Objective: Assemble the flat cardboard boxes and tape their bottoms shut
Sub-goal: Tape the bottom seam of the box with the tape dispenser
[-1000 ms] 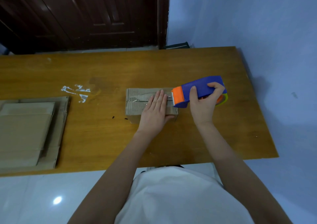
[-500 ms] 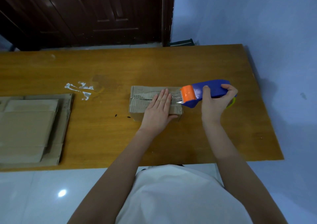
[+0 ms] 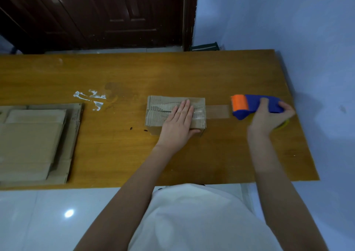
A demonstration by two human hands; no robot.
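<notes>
head view: the box (image 3: pixel 175 112) sits near the middle of the wooden surface (image 3: pixel 192 74), its flaps facing up. the left hand (image 3: pixel 179 124) lies flat on top of it, fingers straight and together, pressing down, thumb against the near side. a strip of clear tape (image 3: pixel 217 110) runs from the box top out to the right, to the dispenser (image 3: pixel 249 105). the right hand (image 3: pixel 269 119) has its grip clamped round the blue dispenser body, well right of the box. a stack of flat boxes (image 3: pixel 32 143) lies at the left edge. white scraps (image 3: pixel 90 98) are stuck to the surface between stack and box.
</notes>
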